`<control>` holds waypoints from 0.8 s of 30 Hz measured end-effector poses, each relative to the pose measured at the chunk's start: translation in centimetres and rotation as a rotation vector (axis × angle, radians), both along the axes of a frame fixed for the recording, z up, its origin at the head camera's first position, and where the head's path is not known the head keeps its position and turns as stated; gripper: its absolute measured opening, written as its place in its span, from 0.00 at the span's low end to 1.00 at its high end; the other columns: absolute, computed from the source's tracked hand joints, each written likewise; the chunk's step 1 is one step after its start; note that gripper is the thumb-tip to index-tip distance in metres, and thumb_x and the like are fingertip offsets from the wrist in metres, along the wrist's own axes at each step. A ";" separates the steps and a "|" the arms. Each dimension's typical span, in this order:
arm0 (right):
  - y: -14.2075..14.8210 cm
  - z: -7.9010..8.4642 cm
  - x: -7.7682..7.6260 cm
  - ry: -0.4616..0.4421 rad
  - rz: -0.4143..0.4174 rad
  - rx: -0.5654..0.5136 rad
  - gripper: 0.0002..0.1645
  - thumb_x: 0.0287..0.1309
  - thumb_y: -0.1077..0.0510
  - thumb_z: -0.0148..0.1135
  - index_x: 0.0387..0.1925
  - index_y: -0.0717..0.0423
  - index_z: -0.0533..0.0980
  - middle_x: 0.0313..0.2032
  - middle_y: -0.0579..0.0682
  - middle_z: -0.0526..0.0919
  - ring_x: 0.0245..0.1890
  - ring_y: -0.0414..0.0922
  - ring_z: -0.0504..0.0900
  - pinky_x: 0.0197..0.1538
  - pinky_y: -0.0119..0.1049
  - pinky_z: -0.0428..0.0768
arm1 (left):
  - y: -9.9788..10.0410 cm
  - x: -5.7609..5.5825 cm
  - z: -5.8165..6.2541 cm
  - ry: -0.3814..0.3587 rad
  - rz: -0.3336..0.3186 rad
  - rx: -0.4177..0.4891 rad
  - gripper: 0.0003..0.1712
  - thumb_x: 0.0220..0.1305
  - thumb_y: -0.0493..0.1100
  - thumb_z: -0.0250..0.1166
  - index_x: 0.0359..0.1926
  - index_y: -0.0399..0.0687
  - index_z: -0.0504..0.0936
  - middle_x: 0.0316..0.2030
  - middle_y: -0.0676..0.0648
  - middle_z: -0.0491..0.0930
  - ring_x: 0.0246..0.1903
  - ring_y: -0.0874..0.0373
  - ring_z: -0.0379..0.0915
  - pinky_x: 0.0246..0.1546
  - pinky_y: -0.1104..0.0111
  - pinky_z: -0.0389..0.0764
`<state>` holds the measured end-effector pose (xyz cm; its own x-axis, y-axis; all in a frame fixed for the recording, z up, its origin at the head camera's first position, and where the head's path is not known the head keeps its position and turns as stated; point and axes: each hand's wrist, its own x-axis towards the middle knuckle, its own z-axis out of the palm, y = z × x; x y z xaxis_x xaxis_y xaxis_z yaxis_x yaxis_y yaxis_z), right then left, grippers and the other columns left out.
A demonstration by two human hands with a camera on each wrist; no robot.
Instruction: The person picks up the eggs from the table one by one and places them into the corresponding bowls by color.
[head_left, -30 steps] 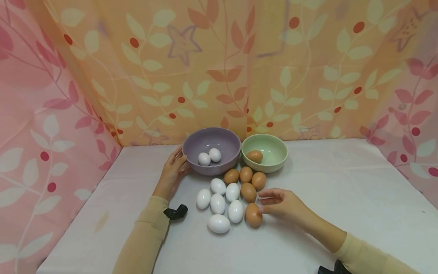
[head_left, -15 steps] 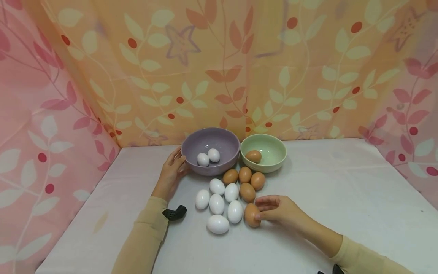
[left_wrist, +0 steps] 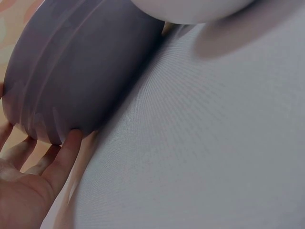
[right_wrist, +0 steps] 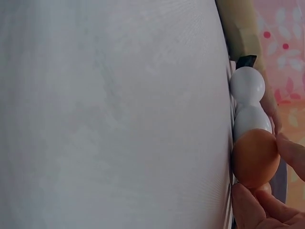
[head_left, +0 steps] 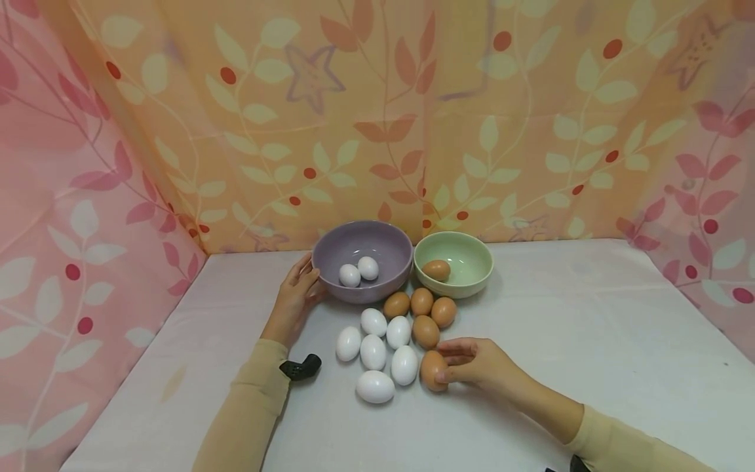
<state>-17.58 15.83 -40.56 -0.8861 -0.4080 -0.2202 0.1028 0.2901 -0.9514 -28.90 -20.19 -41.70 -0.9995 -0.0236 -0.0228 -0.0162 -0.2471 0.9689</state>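
My right hand (head_left: 480, 364) pinches the nearest brown egg (head_left: 430, 372), which stands on the white cloth. In the right wrist view the thumb (right_wrist: 291, 153) lies against one side of that egg (right_wrist: 256, 158), the other fingers at its opposite side. My left hand (head_left: 293, 295) rests its fingers on the outer left wall of the purple bowl (head_left: 389, 288). Fingertips touching the bowl's side (left_wrist: 90, 71) show in the left wrist view. Two white eggs (head_left: 358, 271) lie in the purple bowl. A brown egg (head_left: 436, 270) lies in the green bowl (head_left: 474, 283).
Several white eggs (head_left: 373, 353) are grouped in front of the purple bowl. Several more brown eggs (head_left: 426, 332) lie close together below the green bowl. The two bowls stand side by side near a patterned curtain (head_left: 377, 131). White cloth (head_left: 590, 328) covers the table.
My right hand has moved slightly left and down, its thumb and fingers closing round the nearest brown egg. The left hand stays at the purple bowl.
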 end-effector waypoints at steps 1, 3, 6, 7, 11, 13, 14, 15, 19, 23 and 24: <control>0.0 0.0 0.0 0.004 0.000 0.005 0.38 0.51 0.58 0.76 0.60 0.71 0.73 0.53 0.61 0.84 0.51 0.44 0.83 0.47 0.28 0.82 | 0.0 0.0 0.0 0.000 0.002 0.001 0.35 0.76 0.39 0.53 0.78 0.56 0.52 0.79 0.49 0.49 0.73 0.50 0.57 0.68 0.48 0.66; -0.1 0.0 0.1 0.016 0.001 0.007 0.37 0.51 0.59 0.76 0.60 0.71 0.73 0.53 0.62 0.84 0.52 0.46 0.83 0.47 0.28 0.81 | -0.1 0.0 0.0 -0.005 0.005 0.002 0.35 0.76 0.40 0.53 0.78 0.56 0.53 0.79 0.49 0.50 0.73 0.50 0.57 0.69 0.48 0.66; -0.2 0.1 0.2 0.028 0.003 0.017 0.37 0.51 0.59 0.76 0.60 0.71 0.73 0.53 0.63 0.84 0.52 0.47 0.83 0.47 0.28 0.81 | 0.0 0.0 0.0 -0.006 0.007 0.002 0.35 0.76 0.40 0.54 0.78 0.56 0.53 0.79 0.49 0.50 0.73 0.50 0.57 0.69 0.47 0.66; -0.2 0.1 0.2 0.029 0.003 0.024 0.37 0.51 0.59 0.76 0.60 0.71 0.73 0.53 0.63 0.84 0.52 0.47 0.83 0.46 0.28 0.81 | 0.0 0.1 0.0 -0.007 0.007 0.004 0.35 0.76 0.40 0.54 0.78 0.56 0.54 0.79 0.49 0.50 0.73 0.50 0.57 0.69 0.47 0.66; -0.3 0.0 0.3 0.009 0.005 0.037 0.38 0.50 0.57 0.77 0.59 0.71 0.74 0.51 0.61 0.85 0.49 0.44 0.83 0.46 0.31 0.83 | -0.1 0.1 -0.2 -0.016 0.001 0.008 0.35 0.76 0.40 0.54 0.78 0.56 0.53 0.79 0.49 0.50 0.74 0.51 0.56 0.70 0.47 0.65; -0.4 0.0 0.3 -0.003 0.006 0.036 0.38 0.50 0.57 0.77 0.60 0.71 0.73 0.51 0.61 0.85 0.48 0.42 0.83 0.46 0.32 0.83 | -0.2 0.1 -0.3 -0.018 0.000 0.010 0.35 0.76 0.40 0.54 0.78 0.56 0.53 0.79 0.49 0.49 0.74 0.51 0.56 0.69 0.48 0.65; -0.4 0.0 0.2 -0.011 0.004 0.031 0.38 0.50 0.57 0.77 0.60 0.71 0.73 0.51 0.60 0.85 0.48 0.42 0.83 0.47 0.32 0.84 | -0.2 0.0 -0.3 -0.017 0.003 0.011 0.35 0.76 0.40 0.54 0.78 0.56 0.53 0.79 0.49 0.50 0.74 0.51 0.57 0.69 0.48 0.66; -0.4 0.0 0.2 -0.016 0.003 0.025 0.38 0.50 0.57 0.77 0.60 0.71 0.73 0.51 0.60 0.85 0.48 0.41 0.82 0.47 0.32 0.84 | -0.2 0.0 -0.3 -0.015 0.004 0.009 0.35 0.76 0.40 0.54 0.78 0.56 0.53 0.79 0.49 0.50 0.74 0.51 0.57 0.69 0.48 0.66; -0.4 0.0 0.3 -0.021 0.002 0.014 0.38 0.50 0.59 0.76 0.60 0.71 0.73 0.51 0.60 0.85 0.47 0.41 0.82 0.46 0.32 0.84 | -0.1 0.1 -0.2 -0.011 0.008 0.005 0.34 0.76 0.40 0.54 0.78 0.57 0.54 0.78 0.50 0.51 0.73 0.51 0.58 0.69 0.48 0.66; -0.4 0.1 0.5 -0.003 -0.001 0.015 0.36 0.50 0.61 0.75 0.60 0.72 0.73 0.50 0.61 0.85 0.46 0.41 0.83 0.44 0.30 0.83 | -0.1 0.2 0.0 -0.004 0.004 0.000 0.34 0.76 0.41 0.53 0.78 0.56 0.54 0.78 0.49 0.51 0.73 0.51 0.57 0.69 0.48 0.66; -0.5 0.2 0.5 0.000 -0.002 0.012 0.36 0.50 0.61 0.74 0.60 0.73 0.73 0.50 0.61 0.85 0.46 0.41 0.83 0.44 0.30 0.83 | -0.1 0.2 0.0 -0.003 0.003 0.000 0.34 0.76 0.40 0.53 0.78 0.56 0.54 0.78 0.49 0.51 0.74 0.51 0.57 0.69 0.48 0.66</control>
<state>-17.08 15.36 -40.41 -0.8868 -0.4035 -0.2253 0.1037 0.3015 -0.9478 -28.66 -20.29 -41.74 -0.9993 -0.0262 -0.0256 -0.0183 -0.2472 0.9688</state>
